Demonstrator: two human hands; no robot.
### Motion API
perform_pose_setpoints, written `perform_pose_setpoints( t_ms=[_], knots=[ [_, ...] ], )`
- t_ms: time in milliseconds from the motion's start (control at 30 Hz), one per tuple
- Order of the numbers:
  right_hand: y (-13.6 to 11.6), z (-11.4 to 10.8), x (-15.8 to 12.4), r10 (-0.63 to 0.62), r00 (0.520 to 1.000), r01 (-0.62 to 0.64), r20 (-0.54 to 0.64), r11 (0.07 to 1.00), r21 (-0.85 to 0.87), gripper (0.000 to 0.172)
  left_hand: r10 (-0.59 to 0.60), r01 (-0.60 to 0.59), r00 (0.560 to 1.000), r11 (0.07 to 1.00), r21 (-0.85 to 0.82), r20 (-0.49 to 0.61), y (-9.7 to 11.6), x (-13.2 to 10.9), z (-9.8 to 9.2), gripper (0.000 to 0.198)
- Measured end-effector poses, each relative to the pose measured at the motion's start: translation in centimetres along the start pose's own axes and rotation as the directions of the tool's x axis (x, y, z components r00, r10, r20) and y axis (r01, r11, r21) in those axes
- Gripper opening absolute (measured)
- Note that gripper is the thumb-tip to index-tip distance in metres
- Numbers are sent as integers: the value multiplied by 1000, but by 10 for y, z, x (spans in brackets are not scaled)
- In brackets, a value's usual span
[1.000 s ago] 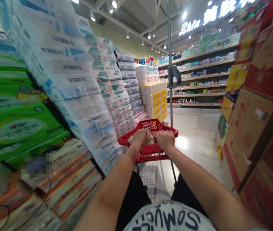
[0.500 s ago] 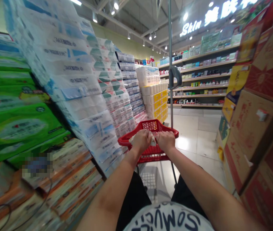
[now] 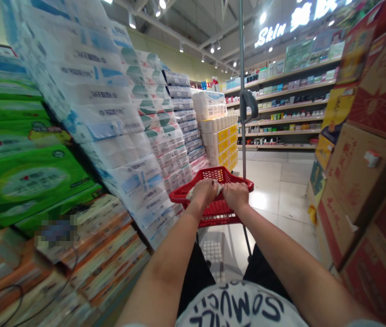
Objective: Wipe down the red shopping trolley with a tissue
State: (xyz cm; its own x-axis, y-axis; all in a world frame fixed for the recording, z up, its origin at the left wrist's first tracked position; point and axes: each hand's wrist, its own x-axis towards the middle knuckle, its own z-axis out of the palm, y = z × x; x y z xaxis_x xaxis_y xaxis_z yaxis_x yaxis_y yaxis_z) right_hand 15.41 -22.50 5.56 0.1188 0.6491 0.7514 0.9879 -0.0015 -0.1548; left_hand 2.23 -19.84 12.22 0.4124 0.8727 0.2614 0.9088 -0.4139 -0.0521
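A red plastic shopping cart (image 3: 213,172) stands upright in front of me, with its near rim and handle under my hands. My left hand (image 3: 204,190) is closed around a crumpled cream cloth (image 3: 190,195) at the handle. One end of this cloth shows left of the hand, and another bit pokes out between both hands. Close beside it, my right hand (image 3: 236,196) is a fist over the right part of the handle. Its fingertips are hidden, and it may touch the cloth's edge. A grey pole (image 3: 242,136) rises from the cart's right side.
Tall stacks of wrapped tissue packs (image 3: 125,136) line the left side, with green packs (image 3: 32,159) nearer me. Cardboard boxes (image 3: 359,177) are piled on the right. Shelves of small goods (image 3: 284,109) stand behind the tiled floor (image 3: 268,195).
My left hand has shifted slightly right and up, and the cloth between my hands sits higher. The cart appears slightly farther right in view. My right hand keeps its grip.
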Motion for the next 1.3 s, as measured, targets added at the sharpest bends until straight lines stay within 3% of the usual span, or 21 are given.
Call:
perform_pose_setpoints(
  t_ms=[67, 133, 233, 300, 400, 533, 633, 700, 733, 800, 833, 867, 900, 933, 1000, 1067, 1167, 1233, 1300],
  knots=[
    [5, -2, 0, 0, 1000, 0, 16, 1000, -2, 40, 85, -86, 995, 996, -18, -51, -3, -1, 3, 43],
    [8, -3, -1, 4, 1000, -4, 24, 1000, -7, 39, 147, -147, 989, 989, 0, -21, -8, 6, 5, 36],
    [5, -1, -1, 4, 1000, -4, 26, 1000, -15, 42, 138, -141, 988, 989, 41, 66, -12, 24, 5, 26],
    [2, 0, 0, 5, 1000, -4, 29, 1000, -16, 44, 112, -115, 992, 992, 45, 53, -11, 32, 7, 22],
    [0, 0, 0, 7, 999, -7, 37, 1000, -2, 45, 95, -94, 995, 995, 37, -20, -8, 25, 11, 25],
    [6, -5, -1, 44, 995, -50, 84, 997, 65, 43, 83, -84, 983, 996, -3, -164, -6, -3, 17, 34],
    [3, -13, 1, 118, 989, -136, 86, 960, 246, 38, -2, -94, 950, 952, -293, -312, 0, -17, 17, 33],
    [-8, -20, 4, 145, 988, -148, 45, 844, 515, 40, -92, -176, 904, 810, -560, -417, 9, -20, 15, 28],
    [-16, -23, 6, 160, 987, -140, 33, 721, 679, 44, -133, -238, 877, 714, -658, -461, 15, -19, 14, 28],
    [-35, -31, 11, 184, 980, -140, 80, 339, 930, 51, -172, -373, 830, 536, -757, -531, 28, -17, 11, 36],
    [-43, -35, 14, 200, 970, -167, 139, 130, 977, 53, -164, -421, 819, 480, -770, -550, 33, -15, 9, 42],
    [-49, -38, 18, 189, 963, -193, 193, -23, 981, 54, -139, -450, 818, 450, -771, -559, 36, -15, 7, 47],
    [-51, -41, 21, 183, 956, -212, 229, -108, 971, 53, -103, -467, 823, 437, -768, -559, 37, -15, 5, 51],
    [-51, -44, 25, 186, 952, -225, 244, -120, 967, 51, -60, -479, 828, 443, -758, -558, 35, -15, 3, 54],
    [-41, -47, 31, 238, 948, -226, 211, 35, 973, 50, 21, -494, 824, 515, -701, -566, 26, -19, 0, 57],
    [-25, -47, 32, 252, 961, -197, 112, 343, 918, 48, 66, -461, 819, 667, -586, -570, 12, -23, 1, 54],
    [-9, -42, 22, 13, 996, -65, 91, 799, 597, 42, -10, -196, 871, 910, -367, -491, -10, -26, 10, 47],
    [-9, -37, 12, -111, 974, 39, 196, 940, 340, 40, -65, -25, 918, 975, -223, -391, -19, -25, 18, 42],
    [-13, -34, 10, -113, 956, 66, 270, 982, 177, 41, -60, 31, 946, 995, -94, -318, -24, -23, 26, 40]
  ],
)
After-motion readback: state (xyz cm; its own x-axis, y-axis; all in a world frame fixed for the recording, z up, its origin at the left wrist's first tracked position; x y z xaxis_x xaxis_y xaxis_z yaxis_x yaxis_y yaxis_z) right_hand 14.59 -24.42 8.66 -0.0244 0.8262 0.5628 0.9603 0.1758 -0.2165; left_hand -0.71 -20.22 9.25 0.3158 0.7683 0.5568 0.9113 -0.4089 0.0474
